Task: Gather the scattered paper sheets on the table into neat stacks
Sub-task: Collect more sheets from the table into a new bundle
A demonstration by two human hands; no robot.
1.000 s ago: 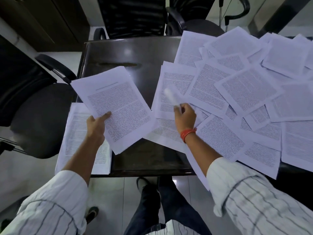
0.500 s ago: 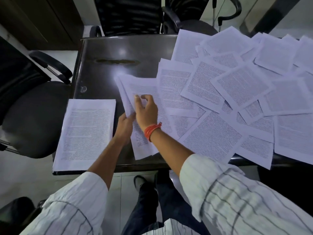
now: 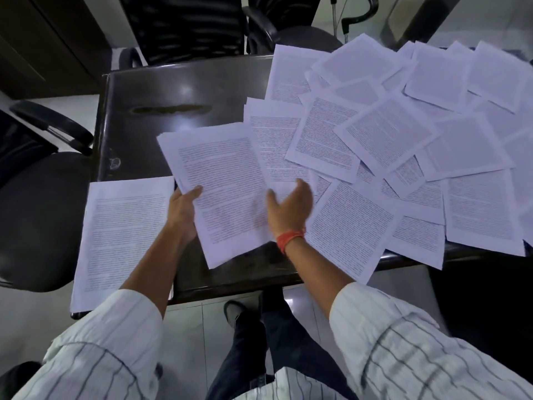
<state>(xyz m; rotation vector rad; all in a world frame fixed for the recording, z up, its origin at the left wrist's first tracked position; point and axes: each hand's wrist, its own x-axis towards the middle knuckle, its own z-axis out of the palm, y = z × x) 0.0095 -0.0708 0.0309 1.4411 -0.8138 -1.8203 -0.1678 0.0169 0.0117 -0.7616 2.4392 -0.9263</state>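
My left hand (image 3: 183, 212) grips a small bundle of printed sheets (image 3: 222, 186) by its left edge, thumb on top, held over the dark table (image 3: 173, 90). My right hand (image 3: 290, 209), with an orange band at the wrist, hovers with loose fingers just right of the bundle, over the scattered sheets (image 3: 389, 140). It holds nothing. A neat stack of sheets (image 3: 121, 238) lies at the table's near left corner. Many loose printed pages overlap across the right half of the table, some hanging over the front edge.
Black office chairs stand at the left (image 3: 37, 215) and behind the table (image 3: 184, 24). The table's far left part is bare dark wood. My legs and shoes (image 3: 239, 313) are below the front edge on a tiled floor.
The right hand added a sheet to the left hand's bundle, then let go and moved right. The bundle has been raised and turned flatter toward me. The left stack is unchanged.
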